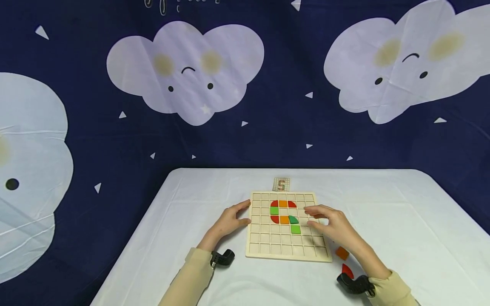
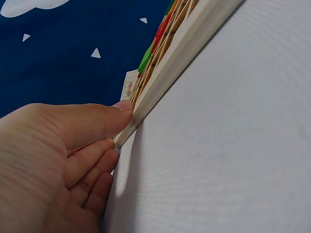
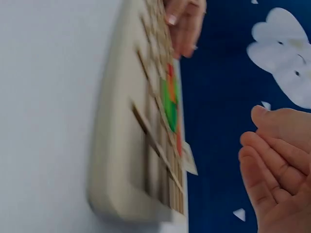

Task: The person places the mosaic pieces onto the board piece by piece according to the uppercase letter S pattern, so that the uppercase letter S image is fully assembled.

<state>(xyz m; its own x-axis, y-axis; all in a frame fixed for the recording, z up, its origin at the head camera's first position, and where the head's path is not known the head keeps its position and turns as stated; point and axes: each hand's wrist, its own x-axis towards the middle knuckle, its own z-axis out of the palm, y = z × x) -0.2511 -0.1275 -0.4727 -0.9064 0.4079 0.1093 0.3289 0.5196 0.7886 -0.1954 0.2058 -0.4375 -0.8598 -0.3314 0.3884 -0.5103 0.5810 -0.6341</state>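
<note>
The gridded wooden board lies on the white-covered table, between both hands. Left hand: thumb and fingers spread apart, tips touching the board's left edge; how far they reach beneath the rim cannot be told. Right hand: raised over the board's right side, thumb apart from the fingers, hiding some cells. Tiles on the board form a curved figure — at the far end an orange square between two red quarter-circles, at the near end a light green square beside a dark green quarter-circle. A loose orange tile lies just right of the board, near the right forearm. Nearer, a loose red tile is partly hidden by the black wrist camera. The pattern card at the far edge shows an S-shaped figure, its finer print too small to read; both sleeves are cut off at the near side
</note>
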